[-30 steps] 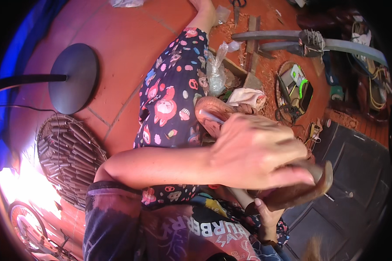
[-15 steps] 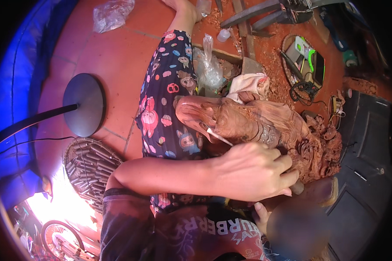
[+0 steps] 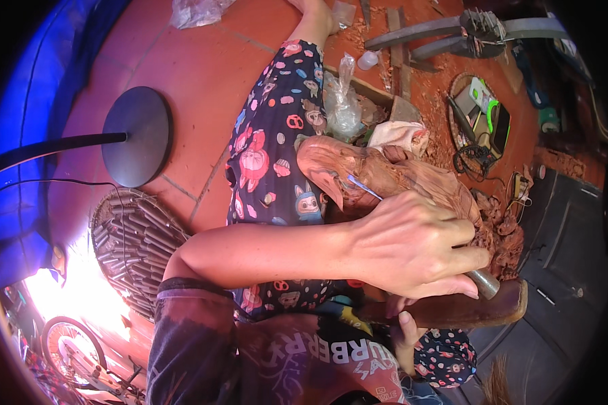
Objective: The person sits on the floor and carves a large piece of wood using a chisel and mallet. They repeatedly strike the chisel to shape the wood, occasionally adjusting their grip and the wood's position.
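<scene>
My left hand point(image 3: 419, 246) is closed round a carving chisel. Its thin blade point(image 3: 365, 187) points to the upper left over a reddish-brown wood carving point(image 3: 439, 181), and the blunt handle end point(image 3: 485, 283) sticks out below my fingers. The carving, with folds and rough, knobbly relief at its right end, lies by my legs in patterned trousers point(image 3: 253, 162). Below the chisel, my right hand point(image 3: 407, 332) grips a long flat wooden block point(image 3: 466, 312), thumb against its side. My left hand covers part of the carving, and most of my right fingers are hidden.
A round basket of chisels point(image 3: 138, 250) and a black lamp base point(image 3: 138, 136) are at left. Beyond the carving sit a box with plastic bags point(image 3: 344, 108), wood shavings and a tray with phone-like items point(image 3: 479, 115). Dark panelled doors point(image 3: 554, 250) stand at right.
The whole view has shifted a little. The wooden block shows more fully now, lying just below the chisel's handle end. My left hand keeps its hold on the chisel.
</scene>
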{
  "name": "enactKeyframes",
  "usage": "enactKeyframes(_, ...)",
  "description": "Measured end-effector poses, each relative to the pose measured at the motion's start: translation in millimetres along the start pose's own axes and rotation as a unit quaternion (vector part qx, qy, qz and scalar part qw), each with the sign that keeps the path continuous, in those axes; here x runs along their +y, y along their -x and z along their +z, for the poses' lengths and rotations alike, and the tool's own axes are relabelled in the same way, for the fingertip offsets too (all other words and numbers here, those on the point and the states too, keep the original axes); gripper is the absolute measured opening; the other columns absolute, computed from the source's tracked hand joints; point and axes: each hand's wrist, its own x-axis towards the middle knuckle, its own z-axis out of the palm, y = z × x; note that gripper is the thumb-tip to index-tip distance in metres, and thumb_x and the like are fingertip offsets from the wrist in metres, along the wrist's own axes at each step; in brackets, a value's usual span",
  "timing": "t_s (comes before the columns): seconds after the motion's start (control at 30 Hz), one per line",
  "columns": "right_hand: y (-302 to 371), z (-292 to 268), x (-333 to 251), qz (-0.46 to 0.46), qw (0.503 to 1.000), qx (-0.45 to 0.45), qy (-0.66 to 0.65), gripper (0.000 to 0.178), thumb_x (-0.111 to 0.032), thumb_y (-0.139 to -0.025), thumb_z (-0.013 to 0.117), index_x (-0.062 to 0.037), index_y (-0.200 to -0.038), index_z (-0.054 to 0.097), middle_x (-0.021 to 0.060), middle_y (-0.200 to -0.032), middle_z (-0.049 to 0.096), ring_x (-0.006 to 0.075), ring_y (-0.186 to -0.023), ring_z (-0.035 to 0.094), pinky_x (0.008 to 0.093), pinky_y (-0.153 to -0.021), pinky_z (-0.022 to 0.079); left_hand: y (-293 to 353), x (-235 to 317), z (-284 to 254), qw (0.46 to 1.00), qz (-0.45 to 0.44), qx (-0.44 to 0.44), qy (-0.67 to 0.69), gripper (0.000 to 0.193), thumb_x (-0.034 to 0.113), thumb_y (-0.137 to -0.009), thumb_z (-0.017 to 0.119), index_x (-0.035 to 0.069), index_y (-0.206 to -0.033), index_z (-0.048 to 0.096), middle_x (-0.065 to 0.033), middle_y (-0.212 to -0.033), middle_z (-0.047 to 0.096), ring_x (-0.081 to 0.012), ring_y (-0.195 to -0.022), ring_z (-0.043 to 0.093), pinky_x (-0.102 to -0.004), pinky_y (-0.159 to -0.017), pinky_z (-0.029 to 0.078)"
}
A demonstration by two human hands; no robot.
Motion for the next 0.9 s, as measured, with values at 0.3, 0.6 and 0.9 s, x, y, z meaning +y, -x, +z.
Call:
enactKeyframes(0.3,7,6,4,0.011,1.0,-0.016,0.004,0.044,-0.012,-0.078,0.071,-0.0026,-0.111,0.044,0.0065,-0.08,0.053,0.0166,-0.07,0.054,0.0295,-0.068,0.046,0,2,-5,0.999,-0.028,-0.011,0.027,0.03,0.04,-0.081,0.07,0.014,-0.095,0.068,-0.0001,-0.065,0.041,-0.0155,-0.049,0.05,-0.0328,-0.037,0.033)
enactKeyframes(0.6,-1,4,3,0.014,1.0,-0.013,-0.003,0.044,-0.011,-0.078,0.071,-0.0027,-0.111,0.044,0.0066,-0.081,0.053,0.0166,-0.071,0.054,0.0298,-0.069,0.046,5,-1,-8,0.994,-0.049,-0.094,0.025,0.029,0.042,-0.086,0.065,0.016,-0.097,0.066,-0.0017,-0.065,0.041,-0.0186,-0.05,0.052,-0.0349,-0.039,0.035)
enactKeyframes(0.9,3,11,7,0.021,0.999,-0.024,-0.004,0.043,-0.011,-0.078,0.071,-0.0027,-0.11,0.044,0.0067,-0.081,0.053,0.0165,-0.071,0.054,0.03,-0.069,0.046,5,-4,-6,0.987,-0.051,-0.15,0.029,0.031,0.043,-0.088,0.062,0.015,-0.099,0.066,-0.0032,-0.067,0.046,-0.0207,-0.052,0.055,-0.035,-0.04,0.038)
